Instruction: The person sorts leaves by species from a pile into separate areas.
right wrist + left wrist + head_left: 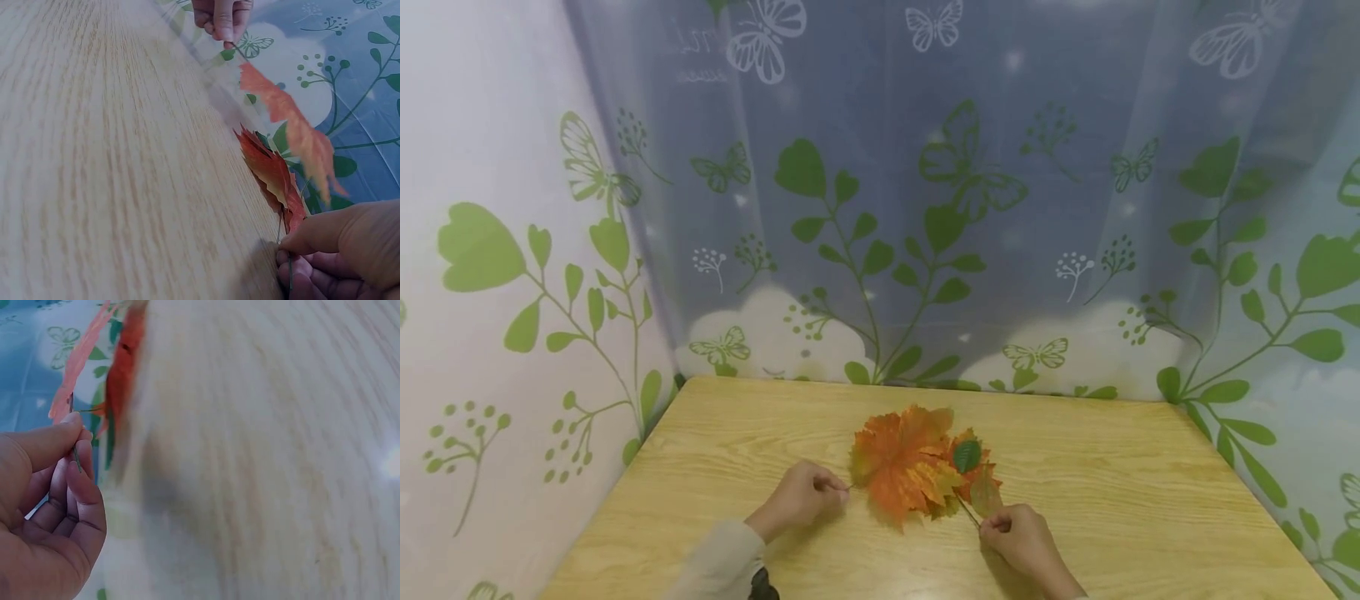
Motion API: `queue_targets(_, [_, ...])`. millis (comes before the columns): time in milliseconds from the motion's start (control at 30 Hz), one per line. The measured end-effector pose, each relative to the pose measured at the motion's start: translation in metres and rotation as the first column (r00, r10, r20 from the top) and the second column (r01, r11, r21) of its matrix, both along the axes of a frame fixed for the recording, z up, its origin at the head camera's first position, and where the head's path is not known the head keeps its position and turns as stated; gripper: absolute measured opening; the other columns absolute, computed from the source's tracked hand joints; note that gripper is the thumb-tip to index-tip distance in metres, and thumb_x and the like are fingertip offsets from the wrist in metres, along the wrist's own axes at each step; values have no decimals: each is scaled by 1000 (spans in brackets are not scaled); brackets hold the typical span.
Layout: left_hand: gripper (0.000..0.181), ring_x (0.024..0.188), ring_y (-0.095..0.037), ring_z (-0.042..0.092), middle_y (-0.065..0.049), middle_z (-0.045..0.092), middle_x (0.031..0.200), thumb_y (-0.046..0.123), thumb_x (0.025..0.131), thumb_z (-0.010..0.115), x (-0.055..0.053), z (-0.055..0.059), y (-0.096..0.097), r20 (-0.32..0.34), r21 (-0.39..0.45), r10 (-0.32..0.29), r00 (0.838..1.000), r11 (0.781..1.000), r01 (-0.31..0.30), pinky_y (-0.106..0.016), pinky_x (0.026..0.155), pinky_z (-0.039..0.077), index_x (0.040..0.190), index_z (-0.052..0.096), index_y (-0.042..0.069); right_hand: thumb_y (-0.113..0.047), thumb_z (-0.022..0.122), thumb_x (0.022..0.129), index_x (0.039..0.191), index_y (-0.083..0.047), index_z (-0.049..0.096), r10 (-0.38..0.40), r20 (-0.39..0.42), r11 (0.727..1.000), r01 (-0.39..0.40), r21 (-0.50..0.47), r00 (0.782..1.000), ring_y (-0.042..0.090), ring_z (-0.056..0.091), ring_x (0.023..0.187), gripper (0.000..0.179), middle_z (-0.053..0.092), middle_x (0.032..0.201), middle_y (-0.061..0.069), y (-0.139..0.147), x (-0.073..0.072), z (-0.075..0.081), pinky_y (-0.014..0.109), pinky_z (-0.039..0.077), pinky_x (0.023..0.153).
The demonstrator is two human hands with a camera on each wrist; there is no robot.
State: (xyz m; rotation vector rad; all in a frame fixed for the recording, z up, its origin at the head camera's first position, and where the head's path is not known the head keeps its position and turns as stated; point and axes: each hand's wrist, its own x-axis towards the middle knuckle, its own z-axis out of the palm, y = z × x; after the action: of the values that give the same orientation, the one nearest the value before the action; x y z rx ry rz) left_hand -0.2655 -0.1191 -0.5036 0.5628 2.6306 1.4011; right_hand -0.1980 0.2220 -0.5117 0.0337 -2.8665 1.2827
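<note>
Toward the front of the wooden table, my left hand [803, 498] pinches the thin stem of a large orange maple leaf [898, 458]. Seen in the right wrist view, that maple leaf [294, 122] is raised off the table. My right hand [1024, 540] pinches thin stems below a bunch of orange-red leaves [269, 162]. Beside the large leaf in the head view show a small dark green leaf [967, 455] and a dull yellow-green leaf [986, 493]. Parts of the bunch are hidden behind the large leaf.
The light wooden table [737, 425] spreads out around both hands. A curtain [880, 250] printed with green plants and butterflies hangs behind its far edge and along both sides.
</note>
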Motion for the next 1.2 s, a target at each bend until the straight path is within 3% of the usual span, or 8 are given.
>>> queue_targets(200, [14, 68, -16, 62, -4, 71, 85, 18, 85, 74, 1, 13, -7, 37, 57, 61, 997, 996, -63, -27, 56, 51, 90, 75, 5, -6, 70, 81, 78, -3, 72, -8, -8, 1000, 8, 1, 1000, 12, 60, 67, 5, 66, 72, 1, -1, -1, 0, 25, 49, 57])
queue_targets(400, [17, 70, -23, 64, -4, 70, 82, 17, 85, 73, 6, 19, -15, 66, 108, 186, 980, 975, -192, -30, 57, 53, 94, 74, 3, -7, 72, 80, 76, -5, 72, -12, -36, 1000, 13, 20, 999, 11, 59, 66, 5, 67, 71, 0, -1, -2, -1, 24, 47, 57])
queue_targets(700, [14, 67, -11, 61, -2, 72, 82, 15, 84, 75, 11, 18, -36, 59, 117, 400, 915, 907, -404, -26, 57, 50, 94, 76, 5, -7, 70, 79, 75, -5, 72, 0, -43, 1000, 1, 15, 999, 11, 59, 66, 5, 66, 70, -1, -1, -1, -1, 23, 47, 58])
queue_targets(933, [17, 70, -12, 60, -3, 71, 84, 17, 85, 74, 19, 14, -61, 115, 98, 478, 871, 867, -489, -25, 59, 50, 96, 75, 5, -8, 70, 80, 77, -5, 72, 17, -40, 1000, -17, 13, 999, 11, 59, 68, 5, 66, 71, -1, -1, 1, -1, 23, 47, 59])
queue_targets(1200, [20, 70, -12, 62, -8, 73, 85, 17, 85, 74, 27, 5, -91, 75, 28, 561, 825, 826, -564, -22, 59, 49, 97, 74, 0, -9, 70, 81, 78, -4, 72, 24, -38, 1000, -23, 18, 999, 11, 59, 69, 6, 67, 73, 0, 0, 1, 1, 23, 47, 59])
